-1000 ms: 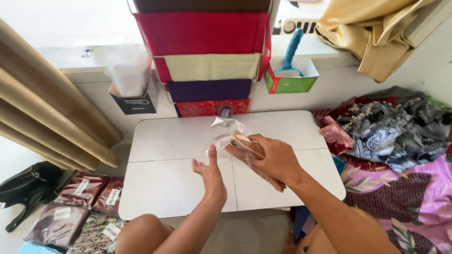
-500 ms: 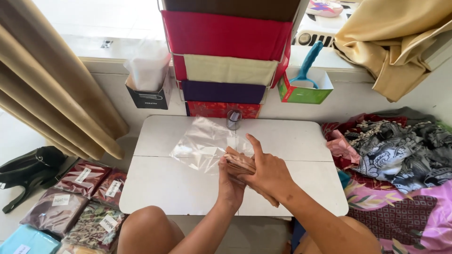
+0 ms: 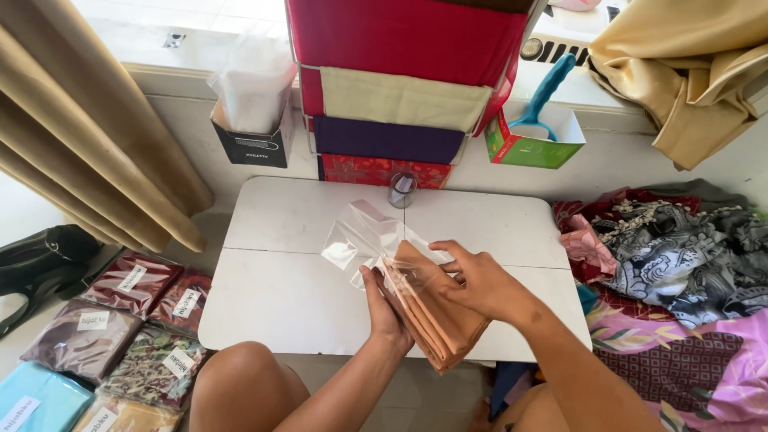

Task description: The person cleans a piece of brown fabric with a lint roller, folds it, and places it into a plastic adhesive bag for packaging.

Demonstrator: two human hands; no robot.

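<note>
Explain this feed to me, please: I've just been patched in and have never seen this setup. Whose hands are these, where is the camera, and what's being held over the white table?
There is no machine here. One camera is worn on a person's head and looks down at their two bare hands. The left hand and right hand together hold a folded orange-brown cloth, partly inside a clear plastic bag, above a low white table. On the table, only a small roll of clear tape shows. Behind it stand stacked folded fabrics; on the floor to the left lie bagged cloths with labels, and loose patterned fabrics are heaped at the right.
</note>
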